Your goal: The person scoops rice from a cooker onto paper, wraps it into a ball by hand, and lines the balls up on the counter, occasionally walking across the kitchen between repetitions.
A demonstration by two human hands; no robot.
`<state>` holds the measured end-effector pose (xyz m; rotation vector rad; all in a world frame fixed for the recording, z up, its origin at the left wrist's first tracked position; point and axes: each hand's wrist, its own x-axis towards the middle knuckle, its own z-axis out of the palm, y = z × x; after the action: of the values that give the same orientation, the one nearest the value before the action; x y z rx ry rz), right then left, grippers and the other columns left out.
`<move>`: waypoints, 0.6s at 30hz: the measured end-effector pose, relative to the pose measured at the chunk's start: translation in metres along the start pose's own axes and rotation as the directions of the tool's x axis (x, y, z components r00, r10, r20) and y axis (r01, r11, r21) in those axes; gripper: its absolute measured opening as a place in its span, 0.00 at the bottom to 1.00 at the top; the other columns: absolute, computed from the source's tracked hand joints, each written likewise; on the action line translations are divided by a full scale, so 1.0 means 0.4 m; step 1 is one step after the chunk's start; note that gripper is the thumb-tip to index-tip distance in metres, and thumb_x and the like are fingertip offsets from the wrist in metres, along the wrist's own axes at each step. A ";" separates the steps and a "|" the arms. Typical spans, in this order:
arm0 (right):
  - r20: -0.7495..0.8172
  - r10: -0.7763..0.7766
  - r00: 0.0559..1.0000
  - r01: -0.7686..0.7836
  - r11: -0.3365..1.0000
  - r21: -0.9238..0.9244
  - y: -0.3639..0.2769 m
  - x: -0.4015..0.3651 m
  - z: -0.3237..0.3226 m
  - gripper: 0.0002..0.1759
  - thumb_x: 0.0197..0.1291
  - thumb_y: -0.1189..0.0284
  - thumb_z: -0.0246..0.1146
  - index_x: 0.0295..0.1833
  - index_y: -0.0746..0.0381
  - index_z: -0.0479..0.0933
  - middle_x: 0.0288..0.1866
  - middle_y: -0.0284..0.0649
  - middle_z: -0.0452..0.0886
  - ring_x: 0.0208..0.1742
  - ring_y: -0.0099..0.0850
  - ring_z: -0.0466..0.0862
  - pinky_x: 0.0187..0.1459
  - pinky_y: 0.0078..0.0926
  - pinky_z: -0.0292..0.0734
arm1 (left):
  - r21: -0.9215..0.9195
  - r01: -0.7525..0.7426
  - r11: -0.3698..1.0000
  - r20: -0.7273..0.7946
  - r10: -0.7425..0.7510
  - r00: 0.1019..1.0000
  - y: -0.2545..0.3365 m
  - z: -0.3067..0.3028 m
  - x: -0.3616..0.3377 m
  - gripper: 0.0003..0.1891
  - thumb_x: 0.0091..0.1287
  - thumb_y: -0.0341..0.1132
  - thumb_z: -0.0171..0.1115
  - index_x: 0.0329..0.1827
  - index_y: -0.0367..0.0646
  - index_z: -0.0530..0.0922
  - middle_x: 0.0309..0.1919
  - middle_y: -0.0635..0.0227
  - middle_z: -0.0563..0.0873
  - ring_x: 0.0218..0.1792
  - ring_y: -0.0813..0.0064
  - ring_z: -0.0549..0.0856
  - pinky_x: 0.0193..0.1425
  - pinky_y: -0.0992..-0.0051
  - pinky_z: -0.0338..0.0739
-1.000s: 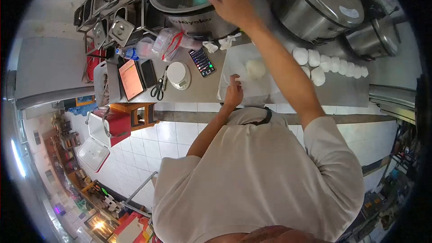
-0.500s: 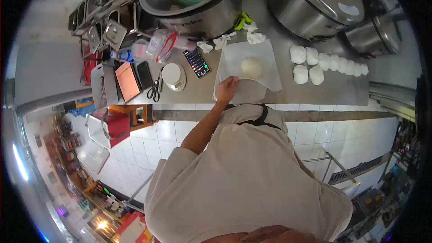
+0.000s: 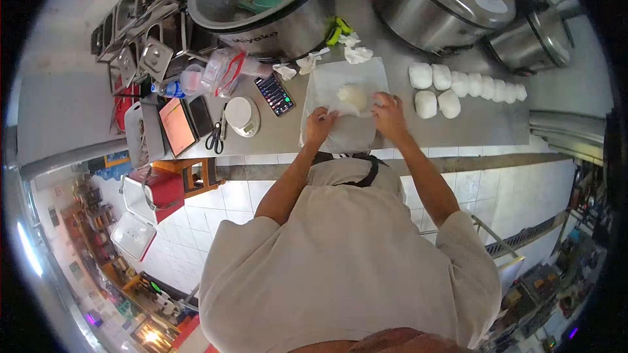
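The left arm (image 3: 286, 180) and the right arm (image 3: 425, 180) are reaching forward, bending at the elbows and angling in toward each other. The left hand (image 3: 320, 124) is resting knuckles-up with fingers curling, its grip too small to make out. The right hand (image 3: 390, 115) is lying palm-down near it, fingers stretching forward.
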<state>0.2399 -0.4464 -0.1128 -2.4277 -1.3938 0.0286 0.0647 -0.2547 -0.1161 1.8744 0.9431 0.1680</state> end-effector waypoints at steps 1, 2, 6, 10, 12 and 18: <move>-0.013 -0.021 1.000 0.022 0.994 0.107 0.032 0.037 0.008 0.16 0.57 0.70 0.70 0.51 0.59 0.83 0.63 0.45 0.79 0.65 0.46 0.77 0.68 0.54 0.68 | 0.010 -0.005 1.000 0.028 0.005 1.000 -0.022 -0.001 0.020 0.17 0.74 0.41 0.67 0.47 0.31 0.83 0.30 0.68 0.86 0.31 0.77 0.85 0.35 0.73 0.82; -0.022 -0.034 0.999 0.038 0.976 0.214 0.041 0.051 0.015 0.13 0.57 0.70 0.70 0.49 0.59 0.84 0.63 0.46 0.78 0.65 0.47 0.77 0.68 0.54 0.68 | 0.020 -0.008 1.000 0.061 0.007 0.998 -0.051 0.003 0.032 0.18 0.74 0.42 0.68 0.47 0.31 0.83 0.29 0.68 0.86 0.31 0.78 0.84 0.34 0.73 0.81; -0.216 0.134 0.967 -0.076 0.963 0.258 -0.053 0.025 0.002 0.12 0.60 0.70 0.68 0.49 0.60 0.84 0.64 0.46 0.78 0.66 0.45 0.77 0.71 0.56 0.65 | -0.480 0.153 0.864 0.069 -0.136 0.988 -0.113 0.042 0.059 0.19 0.75 0.44 0.67 0.45 0.32 0.84 0.31 0.67 0.87 0.30 0.77 0.84 0.34 0.73 0.81; -0.016 -0.133 0.991 0.134 0.981 0.139 -0.105 -0.107 0.080 0.24 0.65 0.69 0.65 0.66 0.62 0.77 0.75 0.50 0.71 0.76 0.46 0.70 0.76 0.55 0.60 | -0.595 0.197 0.779 0.073 -0.191 0.979 -0.093 0.049 0.043 0.22 0.76 0.48 0.65 0.42 0.32 0.84 0.32 0.64 0.87 0.32 0.76 0.84 0.36 0.72 0.81; 0.008 -0.122 0.992 0.122 0.991 0.049 -0.124 -0.100 0.084 0.32 0.67 0.67 0.63 0.75 0.62 0.69 0.80 0.51 0.65 0.81 0.46 0.64 0.79 0.58 0.54 | -0.563 0.216 0.798 0.076 -0.210 0.975 -0.137 0.066 0.047 0.24 0.75 0.52 0.64 0.41 0.32 0.83 0.33 0.61 0.87 0.34 0.74 0.85 0.39 0.69 0.82; -0.025 0.036 0.999 -0.037 0.998 -0.058 -0.148 -0.042 0.121 0.43 0.65 0.61 0.64 0.83 0.59 0.59 0.86 0.46 0.57 0.85 0.45 0.57 0.79 0.71 0.40 | -0.042 0.185 0.982 -0.236 -0.190 0.953 -0.112 0.039 0.189 0.32 0.66 0.62 0.70 0.36 0.33 0.82 0.34 0.53 0.88 0.38 0.60 0.89 0.46 0.59 0.82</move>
<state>0.1729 -0.4197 -0.1429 -2.4927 -1.3585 -0.0331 0.1004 -0.2057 -0.1816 1.7602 1.2745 0.2924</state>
